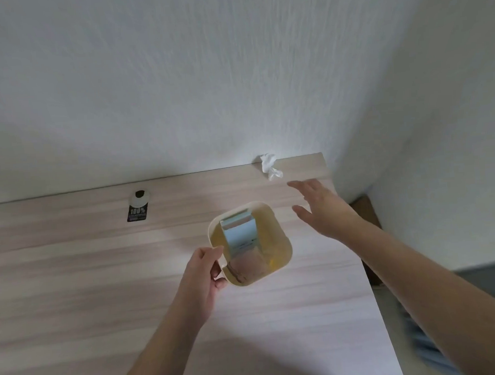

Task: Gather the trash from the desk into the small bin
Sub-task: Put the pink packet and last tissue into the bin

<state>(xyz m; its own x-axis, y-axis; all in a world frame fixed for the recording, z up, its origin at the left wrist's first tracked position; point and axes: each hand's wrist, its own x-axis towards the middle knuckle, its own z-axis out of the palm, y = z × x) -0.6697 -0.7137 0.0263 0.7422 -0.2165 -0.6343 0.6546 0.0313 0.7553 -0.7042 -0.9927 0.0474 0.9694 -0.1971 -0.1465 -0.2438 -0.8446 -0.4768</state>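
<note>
small bin (274, 214) already has a carton in it, left hand (202, 272) gripping its rim. right hand (324, 208) spread wide, empty, near the crumpled tissue (270, 166) left at the bench (72, 285) back edge.

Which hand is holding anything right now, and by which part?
Left hand pinches the small cream plastic bin by its near-left rim. Right hand is open and empty, short of the crumpled white tissue.
</note>
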